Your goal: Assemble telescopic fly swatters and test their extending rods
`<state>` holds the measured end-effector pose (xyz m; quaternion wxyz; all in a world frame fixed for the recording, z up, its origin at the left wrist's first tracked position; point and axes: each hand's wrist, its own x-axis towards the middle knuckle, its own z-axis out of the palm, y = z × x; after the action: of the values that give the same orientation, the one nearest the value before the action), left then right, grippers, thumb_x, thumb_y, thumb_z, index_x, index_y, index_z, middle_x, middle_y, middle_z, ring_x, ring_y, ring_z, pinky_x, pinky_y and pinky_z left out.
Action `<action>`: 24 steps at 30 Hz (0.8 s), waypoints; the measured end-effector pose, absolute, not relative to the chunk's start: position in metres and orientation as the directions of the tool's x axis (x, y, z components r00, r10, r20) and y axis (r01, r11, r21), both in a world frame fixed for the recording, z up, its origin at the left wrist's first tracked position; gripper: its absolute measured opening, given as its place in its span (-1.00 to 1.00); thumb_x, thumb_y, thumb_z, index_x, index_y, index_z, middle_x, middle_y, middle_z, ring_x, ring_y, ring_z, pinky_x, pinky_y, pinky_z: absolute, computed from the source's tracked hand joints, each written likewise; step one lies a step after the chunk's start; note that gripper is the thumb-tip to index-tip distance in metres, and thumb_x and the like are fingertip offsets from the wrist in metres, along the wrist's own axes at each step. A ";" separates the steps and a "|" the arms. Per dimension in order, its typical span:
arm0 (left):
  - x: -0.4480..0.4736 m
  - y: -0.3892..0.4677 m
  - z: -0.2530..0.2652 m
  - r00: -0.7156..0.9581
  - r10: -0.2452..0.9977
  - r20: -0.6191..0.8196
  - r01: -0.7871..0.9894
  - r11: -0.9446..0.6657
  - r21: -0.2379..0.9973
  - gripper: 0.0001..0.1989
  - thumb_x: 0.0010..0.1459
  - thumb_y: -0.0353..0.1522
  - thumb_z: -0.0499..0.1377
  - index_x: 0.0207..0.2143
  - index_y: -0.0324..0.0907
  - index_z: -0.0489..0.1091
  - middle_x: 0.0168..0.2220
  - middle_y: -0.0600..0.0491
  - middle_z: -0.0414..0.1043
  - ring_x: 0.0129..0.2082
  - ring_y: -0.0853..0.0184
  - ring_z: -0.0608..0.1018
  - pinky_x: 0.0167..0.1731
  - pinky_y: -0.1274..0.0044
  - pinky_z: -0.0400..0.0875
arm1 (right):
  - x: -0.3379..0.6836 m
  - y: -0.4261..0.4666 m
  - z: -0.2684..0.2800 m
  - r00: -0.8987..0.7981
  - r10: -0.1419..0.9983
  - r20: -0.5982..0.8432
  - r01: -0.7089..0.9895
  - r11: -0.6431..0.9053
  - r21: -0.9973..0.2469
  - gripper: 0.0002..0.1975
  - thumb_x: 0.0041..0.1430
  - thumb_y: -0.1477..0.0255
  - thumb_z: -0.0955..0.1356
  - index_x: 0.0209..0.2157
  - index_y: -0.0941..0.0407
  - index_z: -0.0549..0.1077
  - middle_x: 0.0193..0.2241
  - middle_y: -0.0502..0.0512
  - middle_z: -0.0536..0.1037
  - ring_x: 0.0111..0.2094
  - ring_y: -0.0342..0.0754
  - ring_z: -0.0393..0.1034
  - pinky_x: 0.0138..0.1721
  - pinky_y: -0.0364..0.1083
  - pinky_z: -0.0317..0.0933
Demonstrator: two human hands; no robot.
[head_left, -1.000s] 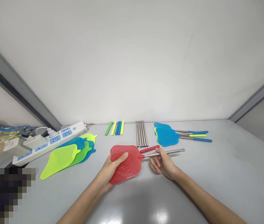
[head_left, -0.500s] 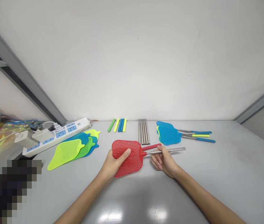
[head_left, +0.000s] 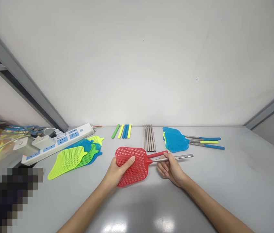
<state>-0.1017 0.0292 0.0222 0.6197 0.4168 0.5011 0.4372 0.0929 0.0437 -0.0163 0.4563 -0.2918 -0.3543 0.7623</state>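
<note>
A red fly swatter head (head_left: 140, 173) with a perforated face is in my left hand (head_left: 117, 170), the thumb on top and the fingers hidden beneath. Its neck sits on the end of a silver metal rod (head_left: 181, 157) that points right. My right hand (head_left: 170, 168) pinches this rod between thumb and fingers, the other fingers curled below. Just behind the rod lies a red handle sleeve (head_left: 156, 154), its left end hidden by the swatter head. The rod's right end is bare metal.
Loose swatter heads (head_left: 67, 160) overlap at left beside a white power strip (head_left: 72, 137). Coloured handle sleeves (head_left: 126, 131) and metal rods (head_left: 149, 139) lie near the wall. Swatters with handles (head_left: 177, 141) are stacked at back right. Plastic-wrapped packages (head_left: 1, 139) sit far left.
Both hands keep the same hold on the red swatter head and rod. The whole view has shifted very slightly.
</note>
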 end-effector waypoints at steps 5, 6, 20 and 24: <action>-0.102 0.030 0.026 0.124 0.957 -0.263 -0.123 0.278 0.953 -0.73 -0.08 -0.26 0.15 -0.35 -0.26 0.37 -0.40 -0.04 0.47 -0.40 0.26 0.50 -0.36 0.48 0.39 | 0.094 0.044 -0.016 -0.413 0.899 -0.145 -0.494 -0.355 -0.794 -0.52 0.06 0.27 0.09 -0.87 0.13 0.07 -0.93 -0.07 0.03 -0.86 -0.26 -0.13 -0.78 -0.21 -0.31; -0.102 0.030 0.026 0.127 0.956 -0.264 -0.120 0.279 0.953 -0.72 -0.08 -0.26 0.15 -0.34 -0.27 0.37 -0.38 -0.05 0.47 -0.39 0.26 0.50 -0.35 0.47 0.38 | 0.093 0.044 -0.016 -0.412 0.900 -0.145 -0.498 -0.355 -0.791 -0.52 0.06 0.28 0.09 -0.87 0.13 0.07 -0.93 -0.07 0.03 -0.86 -0.26 -0.13 -0.78 -0.21 -0.31; -0.100 0.027 0.027 0.140 0.958 -0.251 -0.119 0.268 0.956 -0.72 -0.07 -0.24 0.13 -0.37 -0.27 0.37 -0.38 -0.08 0.46 -0.37 0.22 0.49 -0.35 0.45 0.37 | 0.090 0.045 -0.019 -0.353 0.914 -0.200 -0.544 -0.375 -0.751 -0.55 0.01 0.27 0.12 -0.86 0.13 0.04 -0.94 -0.08 0.01 -0.85 -0.26 -0.15 -0.77 -0.21 -0.32; -0.100 0.027 0.027 0.154 0.957 -0.247 -0.142 0.269 0.953 -0.73 -0.08 -0.25 0.14 -0.37 -0.27 0.37 -0.37 -0.08 0.46 -0.37 0.24 0.49 -0.35 0.47 0.37 | 0.090 0.046 -0.019 -0.342 0.915 -0.216 -0.551 -0.381 -0.742 -0.57 0.02 0.27 0.12 -0.84 0.13 0.04 -0.93 -0.09 0.01 -0.85 -0.26 -0.17 -0.77 -0.21 -0.34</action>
<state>-0.1000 0.0268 0.0274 0.6324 0.4209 0.4840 0.4343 0.0903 0.0458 -0.0194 0.4773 -0.3185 -0.2856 0.7676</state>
